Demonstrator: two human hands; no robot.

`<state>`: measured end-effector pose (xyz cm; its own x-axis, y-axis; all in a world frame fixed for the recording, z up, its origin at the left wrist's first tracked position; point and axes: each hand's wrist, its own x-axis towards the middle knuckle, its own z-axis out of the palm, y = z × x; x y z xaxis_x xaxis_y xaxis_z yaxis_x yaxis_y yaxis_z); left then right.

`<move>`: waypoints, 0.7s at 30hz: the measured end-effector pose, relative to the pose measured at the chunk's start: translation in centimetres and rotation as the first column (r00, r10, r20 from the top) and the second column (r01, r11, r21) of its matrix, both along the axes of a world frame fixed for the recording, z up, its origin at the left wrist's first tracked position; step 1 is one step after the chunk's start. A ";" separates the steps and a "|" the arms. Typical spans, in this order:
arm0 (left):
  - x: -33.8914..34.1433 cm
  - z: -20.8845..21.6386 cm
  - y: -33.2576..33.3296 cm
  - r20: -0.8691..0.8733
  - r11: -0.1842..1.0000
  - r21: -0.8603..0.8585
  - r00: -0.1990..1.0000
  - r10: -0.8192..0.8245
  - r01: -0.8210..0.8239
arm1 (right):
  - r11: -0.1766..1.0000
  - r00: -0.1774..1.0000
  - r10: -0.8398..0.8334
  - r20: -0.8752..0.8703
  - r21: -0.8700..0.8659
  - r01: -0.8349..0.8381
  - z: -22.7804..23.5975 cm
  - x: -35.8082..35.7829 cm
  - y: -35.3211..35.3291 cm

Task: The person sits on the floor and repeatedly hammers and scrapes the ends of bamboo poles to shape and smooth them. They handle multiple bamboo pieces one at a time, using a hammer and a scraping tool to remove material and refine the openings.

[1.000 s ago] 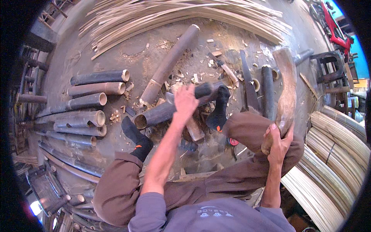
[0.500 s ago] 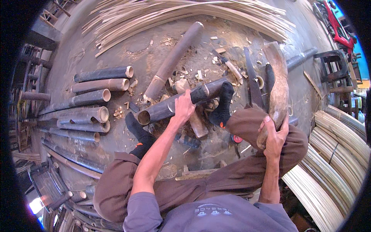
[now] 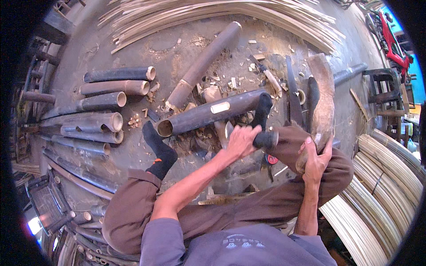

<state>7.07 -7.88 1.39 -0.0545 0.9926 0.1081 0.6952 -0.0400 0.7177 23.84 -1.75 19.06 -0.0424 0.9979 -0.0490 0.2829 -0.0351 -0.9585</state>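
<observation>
Two hands (image 3: 242, 142), wooden club (image 3: 324, 99), tool (image 3: 266, 140) partly hidden

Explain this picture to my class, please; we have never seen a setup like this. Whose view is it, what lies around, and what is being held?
There is no machine here, only two bare hands at work. The view comes from a wide fisheye camera worn on the head, looking down, so straight edges bend near the rim.

The left hand grips a tool with a thick black handle. The right hand holds a wooden club by its lower end.

On the floor, a dark bamboo tube with a pale rectangular patch lies by the socked feet. Around it are wood chips, more tubes to the left, and long pale strips at the top.
</observation>
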 end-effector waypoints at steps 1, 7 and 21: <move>-0.7 0.4 1.6 0.049 0.998 -0.044 0.998 -0.032 0.035 | 1.000 1.000 0.001 0.027 0.026 -0.002 -0.2 0.2 0.0; -2.2 -0.8 5.9 0.207 0.955 0.198 0.962 0.178 -0.220 | 0.984 0.988 -0.083 0.130 0.169 0.061 -0.9 1.4 0.1; -3.3 -1.8 8.0 0.448 0.923 0.122 0.850 0.277 -0.365 | 0.995 0.990 -0.068 0.120 0.075 0.059 0.0 0.8 0.2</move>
